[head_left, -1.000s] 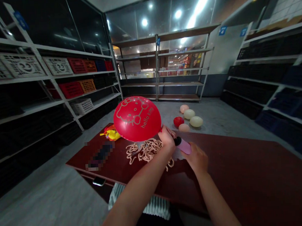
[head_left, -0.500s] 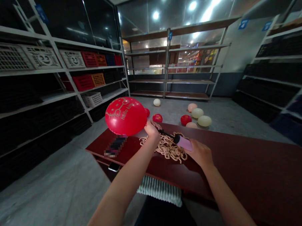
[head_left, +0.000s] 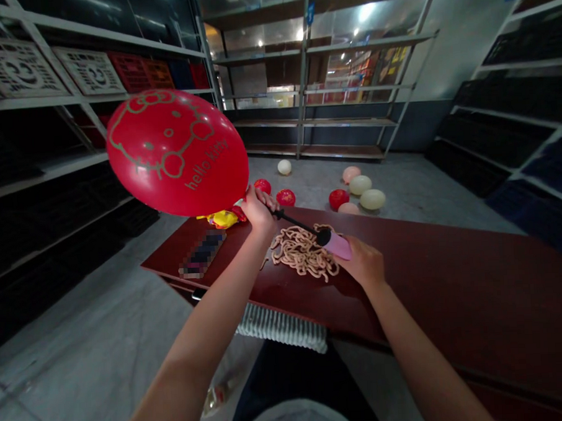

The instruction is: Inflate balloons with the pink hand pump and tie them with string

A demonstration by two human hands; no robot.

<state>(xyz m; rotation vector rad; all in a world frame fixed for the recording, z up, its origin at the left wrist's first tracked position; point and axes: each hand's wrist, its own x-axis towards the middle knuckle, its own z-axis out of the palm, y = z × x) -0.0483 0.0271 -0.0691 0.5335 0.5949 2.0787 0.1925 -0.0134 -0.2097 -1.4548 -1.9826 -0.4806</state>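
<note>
A large red balloon [head_left: 180, 159] printed with a cat's face and "hello kitty" fills the upper left. At its neck my left hand [head_left: 258, 209] is closed, pinching the neck against the front end of a balloon pump. The pump's black rod runs from there to a lilac handle part [head_left: 337, 245], which my right hand [head_left: 364, 263] grips. My fingers hide the joint between balloon and pump. Below the rod, a heap of beige, cord-like pieces [head_left: 304, 253] lies on the dark red table [head_left: 433, 278].
A yellow and red packet [head_left: 223, 219] and a blurred-out phone-like object [head_left: 203, 253] lie on the table's left. Several balloons, among them a pale one [head_left: 372, 199] and a red one [head_left: 339, 199], rest on the floor behind. Shelving [head_left: 300, 119] stands around. Ribbed cloth [head_left: 281, 325] is at the front edge.
The red balloon has grown much larger and sits higher and further left in view. Both hands keep their hold; the view has tilted down, and the yellow and red packet now shows.
</note>
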